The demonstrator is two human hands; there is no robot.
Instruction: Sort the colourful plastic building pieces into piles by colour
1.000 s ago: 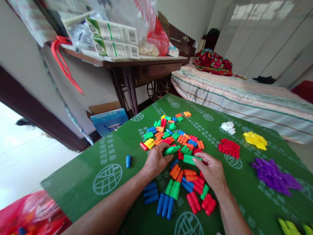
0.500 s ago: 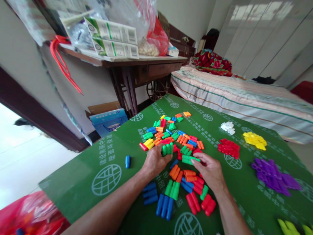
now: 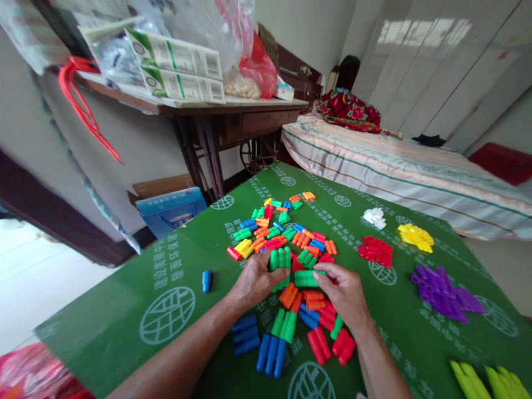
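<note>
My left hand (image 3: 256, 280) grips a row of green pegs (image 3: 280, 259) that stand upright between thumb and fingers. Just to the right, my right hand (image 3: 343, 285) pinches the right end of a flat green piece (image 3: 305, 278). The two green pieces are close together; whether they touch is unclear. Beneath and around both hands lie joined pegs in orange (image 3: 288, 295), red (image 3: 318, 344) and green (image 3: 285, 324). Three blue pegs (image 3: 271, 354) are attached below the green ones nearest me. Another blue cluster (image 3: 245, 333) lies beside my left forearm.
Separate piles of white (image 3: 374, 218), red (image 3: 376, 251), yellow (image 3: 415, 237) and purple pieces (image 3: 444, 293) lie on the right of the green table (image 3: 187, 255). One blue peg (image 3: 206, 281) lies at left. A bed (image 3: 394, 166) stands behind.
The view has shifted slightly. More of the green row in my left hand shows now, and the green piece in my right hand has come closer to it.
</note>
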